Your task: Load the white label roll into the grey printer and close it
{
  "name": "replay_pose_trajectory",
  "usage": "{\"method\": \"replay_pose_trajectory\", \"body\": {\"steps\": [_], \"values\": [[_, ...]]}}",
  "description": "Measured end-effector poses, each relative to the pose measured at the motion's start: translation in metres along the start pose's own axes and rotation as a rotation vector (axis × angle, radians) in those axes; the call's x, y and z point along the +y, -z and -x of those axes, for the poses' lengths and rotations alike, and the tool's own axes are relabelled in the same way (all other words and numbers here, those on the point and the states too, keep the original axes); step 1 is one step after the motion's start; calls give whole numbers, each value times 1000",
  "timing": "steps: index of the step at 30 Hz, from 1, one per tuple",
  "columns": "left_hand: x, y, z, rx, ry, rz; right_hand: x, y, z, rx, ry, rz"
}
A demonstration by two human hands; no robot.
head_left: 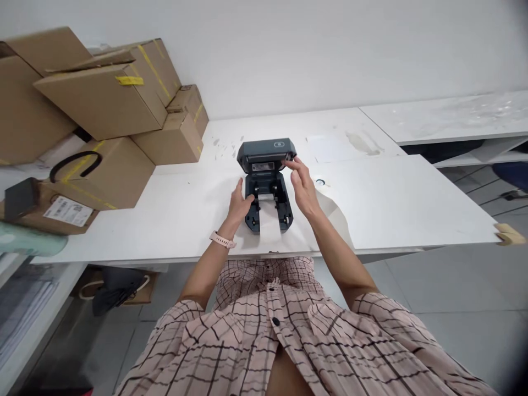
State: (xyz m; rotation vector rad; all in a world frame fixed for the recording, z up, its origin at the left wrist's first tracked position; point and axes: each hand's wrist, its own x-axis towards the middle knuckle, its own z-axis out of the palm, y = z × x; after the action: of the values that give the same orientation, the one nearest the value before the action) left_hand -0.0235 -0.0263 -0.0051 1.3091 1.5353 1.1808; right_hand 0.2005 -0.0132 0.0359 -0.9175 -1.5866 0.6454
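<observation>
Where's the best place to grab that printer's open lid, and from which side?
Probably the right edge of the lid, coming from the right: it stands raised above the printer body, leaving that edge exposed, and the right hand has fingers there.

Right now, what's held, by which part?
The right hand touches the printer lid at its right edge, the left hand the base at its left; firm grip unclear.
</observation>
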Motion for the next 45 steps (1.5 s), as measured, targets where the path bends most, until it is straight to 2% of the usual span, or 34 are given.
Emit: {"method": "replay_pose_trajectory", "body": {"steps": [3, 11, 13, 16, 17, 18, 22, 24, 29, 34, 37, 41, 43, 45], "values": [[-11, -9, -2, -53, 100, 40, 6, -3, -30, 16, 46, -33], [-13, -14, 3, 0, 101, -1, 34, -18, -100, 1, 10, -64], [-11, -15, 4, 2, 89, -4, 36, -22, -104, 37, 25, 55], [-6, -16, 6, 5, 88, -44, 23, -26, -92, 90, 128, 411], [-3, -16, 7, 12, 88, -73, 16, -27, -86, 35, 168, 518], [-1, -16, 8, 20, 86, -105, 10, -29, -79, -80, 195, 608], [6, -18, 11, 91, 83, -233, -3, -38, -64, -816, 144, 946], [7, -19, 11, 131, 92, -277, 1, -47, -63, -1010, 111, 1040], [11, -16, 10, 102, 44, -439, 13, -65, -69, -1216, 125, 1018], [14, -11, 9, 63, 24, -497, 12, -58, -79, -1360, 101, 896], [12, -14, 10, 95, 32, -507, 12, -47, -86, -1425, 71, 778], [10, -17, 13, 121, 34, -472, 9, -25, -95, -1500, -55, 349], [9, -17, 13, 123, 39, -450, 5, -5, -97, -1494, -93, 148], [9, -16, 14, 116, 40, -428, -1, 23, -98, -1435, -80, 31]]}}
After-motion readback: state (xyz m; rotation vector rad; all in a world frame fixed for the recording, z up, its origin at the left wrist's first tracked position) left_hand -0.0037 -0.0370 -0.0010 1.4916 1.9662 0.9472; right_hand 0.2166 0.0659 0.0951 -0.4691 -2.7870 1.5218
